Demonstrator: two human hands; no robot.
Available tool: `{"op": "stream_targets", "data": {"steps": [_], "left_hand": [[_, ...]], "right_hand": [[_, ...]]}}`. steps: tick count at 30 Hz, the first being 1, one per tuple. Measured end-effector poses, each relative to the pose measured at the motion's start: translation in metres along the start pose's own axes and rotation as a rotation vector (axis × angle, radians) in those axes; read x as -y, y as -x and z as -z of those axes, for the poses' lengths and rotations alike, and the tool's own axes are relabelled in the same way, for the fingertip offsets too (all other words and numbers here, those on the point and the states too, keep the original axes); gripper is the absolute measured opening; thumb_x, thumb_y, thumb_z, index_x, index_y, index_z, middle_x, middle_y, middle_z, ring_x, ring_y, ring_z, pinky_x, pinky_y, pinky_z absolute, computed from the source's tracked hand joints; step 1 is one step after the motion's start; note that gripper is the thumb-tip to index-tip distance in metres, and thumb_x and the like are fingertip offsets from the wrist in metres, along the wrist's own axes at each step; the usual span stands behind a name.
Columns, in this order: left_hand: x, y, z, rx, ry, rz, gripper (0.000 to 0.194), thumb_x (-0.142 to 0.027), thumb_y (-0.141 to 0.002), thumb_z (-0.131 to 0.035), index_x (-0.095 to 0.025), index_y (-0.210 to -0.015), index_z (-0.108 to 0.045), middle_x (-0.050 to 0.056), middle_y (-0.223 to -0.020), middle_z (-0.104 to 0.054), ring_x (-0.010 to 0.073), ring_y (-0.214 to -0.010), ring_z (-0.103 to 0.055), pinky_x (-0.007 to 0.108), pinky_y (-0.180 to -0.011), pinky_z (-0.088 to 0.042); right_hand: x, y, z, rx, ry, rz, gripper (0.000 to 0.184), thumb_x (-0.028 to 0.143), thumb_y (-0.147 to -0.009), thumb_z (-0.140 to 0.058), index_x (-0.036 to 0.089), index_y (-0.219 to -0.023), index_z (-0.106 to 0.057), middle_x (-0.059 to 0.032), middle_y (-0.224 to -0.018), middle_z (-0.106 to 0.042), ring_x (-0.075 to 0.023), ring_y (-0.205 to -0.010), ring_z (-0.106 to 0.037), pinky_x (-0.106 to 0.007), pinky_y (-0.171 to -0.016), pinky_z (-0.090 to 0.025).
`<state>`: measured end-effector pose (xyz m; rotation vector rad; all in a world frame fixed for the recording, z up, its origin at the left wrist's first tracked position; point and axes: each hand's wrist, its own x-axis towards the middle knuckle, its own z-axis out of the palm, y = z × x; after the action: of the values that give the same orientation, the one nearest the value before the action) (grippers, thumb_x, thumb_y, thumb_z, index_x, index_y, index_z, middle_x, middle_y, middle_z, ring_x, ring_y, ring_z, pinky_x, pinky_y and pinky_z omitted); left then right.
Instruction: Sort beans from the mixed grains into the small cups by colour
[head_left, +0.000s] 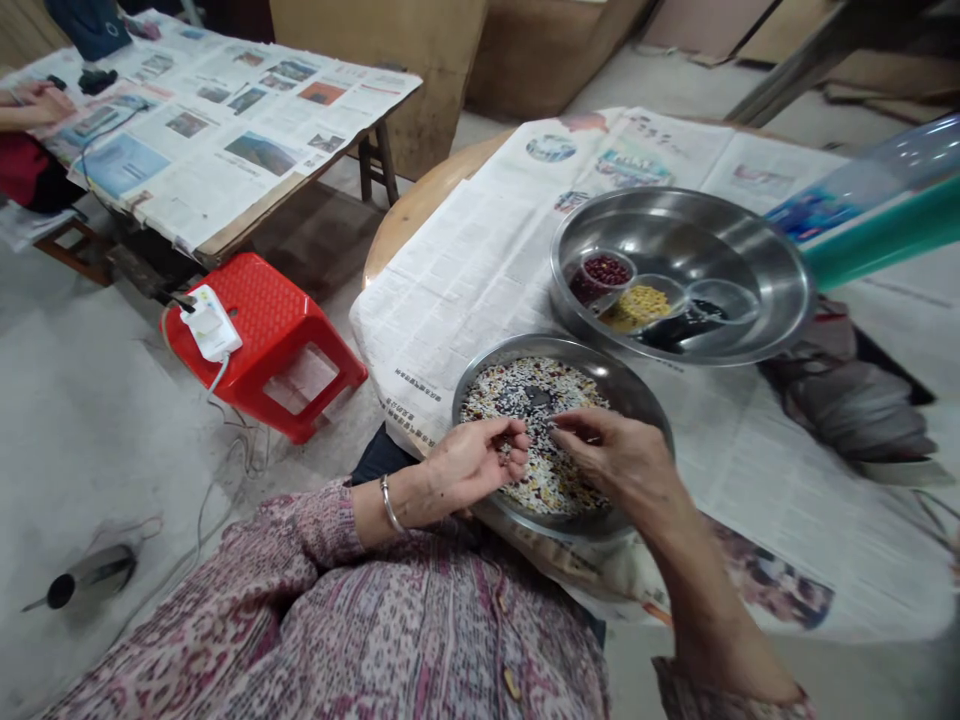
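Note:
A steel bowl (637, 392) before me holds a mix of white, black, yellow and dark red grains and beans (555, 380). Over its near left side, my left hand (476, 462) is palm up with fingers curled around a few small grains. My right hand (626, 455) hovers above the bowl's right side, thumb and fingertips drawn close in a pinch; whatever they hold is too small to make out. Behind stands a wider steel basin (720, 215) with clear cups of red beans (606, 270), yellow beans (639, 303) and black beans (705, 310).
Newspaper (480, 240) covers the round table. At right lie a clear and green plastic object (885, 230) and a grey cloth bundle (862, 400). A red stool (277, 310) carries a white power strip (210, 322). Another person's hands (45, 105) rest at the far-left table (195, 130).

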<state>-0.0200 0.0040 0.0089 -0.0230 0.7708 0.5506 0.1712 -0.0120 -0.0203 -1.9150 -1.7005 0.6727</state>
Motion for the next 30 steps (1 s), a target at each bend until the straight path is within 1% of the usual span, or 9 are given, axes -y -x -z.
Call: {"op": "stream_targets", "data": {"steps": [5, 8, 11, 14, 17, 21, 23, 26, 30], "left_hand": [[0.002, 0.007, 0.005, 0.055, -0.024, -0.019, 0.022, -0.022, -0.093, -0.056, -0.013, -0.073, -0.055, -0.001, -0.067, -0.049, 0.0057, -0.054, -0.04, 0.019, -0.053, -0.033], [0.003, 0.008, 0.007, 0.069, -0.054, -0.056, 0.02, -0.024, -0.09, -0.06, -0.014, -0.074, -0.055, -0.001, -0.068, -0.05, 0.006, -0.055, -0.042, 0.02, -0.055, -0.036], [0.004, 0.007, 0.007, 0.054, -0.057, -0.066, 0.021, -0.02, -0.094, -0.053, -0.013, -0.074, -0.056, 0.0, -0.068, -0.052, 0.0063, -0.055, -0.046, 0.02, -0.056, -0.038], [0.005, 0.006, 0.003, -0.001, -0.038, -0.088, 0.027, -0.014, -0.097, -0.044, -0.011, -0.075, -0.059, 0.001, -0.069, -0.054, 0.007, -0.058, -0.051, 0.02, -0.06, -0.041], [0.006, 0.007, -0.001, -0.024, -0.022, -0.117, 0.027, -0.013, -0.096, -0.044, -0.011, -0.075, -0.061, 0.002, -0.07, -0.057, 0.0077, -0.061, -0.053, 0.021, -0.063, -0.043], [0.007, 0.008, -0.001, -0.012, -0.034, -0.123, 0.028, -0.014, -0.097, -0.044, -0.011, -0.075, -0.061, 0.002, -0.07, -0.057, 0.0076, -0.061, -0.054, 0.021, -0.063, -0.044], [0.008, 0.007, 0.001, -0.005, -0.032, -0.126, 0.026, -0.015, -0.096, -0.046, -0.011, -0.075, -0.061, 0.002, -0.07, -0.057, 0.0077, -0.061, -0.054, 0.021, -0.064, -0.044], [0.01, 0.002, 0.001, 0.018, -0.019, -0.148, 0.019, -0.016, -0.093, -0.054, -0.011, -0.077, -0.062, 0.002, -0.072, -0.058, 0.008, -0.063, -0.055, 0.021, -0.066, -0.045], [0.01, -0.005, -0.003, -0.001, 0.005, -0.148, 0.017, -0.012, -0.093, -0.052, -0.009, -0.08, -0.062, 0.005, -0.075, -0.06, 0.0103, -0.069, -0.059, 0.023, -0.073, -0.048]], "right_hand": [[0.012, -0.01, -0.03, -0.05, 0.149, 0.098, 0.019, 0.029, -0.078, -0.052, 0.021, -0.079, -0.069, -0.0063, -0.074, -0.072, -0.0201, -0.066, -0.063, -0.032, -0.066, -0.046], [0.015, -0.016, -0.029, -0.135, 0.151, 0.05, 0.021, 0.028, -0.079, -0.051, 0.02, -0.081, -0.07, -0.007, -0.076, -0.072, -0.0204, -0.068, -0.063, -0.032, -0.067, -0.045], [0.009, -0.018, -0.024, -0.207, 0.142, 0.027, 0.024, 0.031, -0.081, -0.052, 0.019, -0.088, -0.071, -0.0076, -0.081, -0.072, -0.0198, -0.068, -0.062, -0.033, -0.069, -0.046], [0.004, -0.016, -0.027, -0.183, 0.198, 0.098, 0.03, 0.035, -0.081, -0.055, 0.017, -0.098, -0.071, -0.0105, -0.095, -0.07, -0.0207, -0.074, -0.061, -0.035, -0.072, -0.048], [0.007, -0.013, -0.036, -0.182, 0.329, 0.185, 0.033, 0.034, -0.084, -0.054, 0.014, -0.104, -0.07, -0.0137, -0.099, -0.066, -0.0246, -0.085, -0.059, -0.037, -0.076, -0.047], [0.016, -0.015, -0.042, -0.15, 0.474, 0.238, 0.028, 0.022, -0.089, -0.043, 0.014, -0.089, -0.07, -0.0129, -0.088, -0.064, -0.0233, -0.079, -0.056, -0.034, -0.072, -0.043], [0.019, -0.018, -0.041, -0.114, 0.528, 0.238, 0.029, 0.018, -0.089, -0.041, 0.015, -0.082, -0.068, -0.0122, -0.082, -0.064, -0.0223, -0.074, -0.055, -0.034, -0.068, -0.041], [0.019, -0.024, -0.038, -0.096, 0.557, 0.208, 0.025, 0.018, -0.088, -0.043, 0.014, -0.082, -0.067, -0.0122, -0.081, -0.065, -0.0207, -0.07, -0.054, -0.033, -0.065, -0.039], [0.013, -0.034, -0.026, -0.124, 0.436, 0.091, 0.02, 0.019, -0.08, -0.05, 0.015, -0.08, -0.069, -0.0112, -0.081, -0.069, -0.0197, -0.067, -0.057, -0.032, -0.064, -0.039]]}}
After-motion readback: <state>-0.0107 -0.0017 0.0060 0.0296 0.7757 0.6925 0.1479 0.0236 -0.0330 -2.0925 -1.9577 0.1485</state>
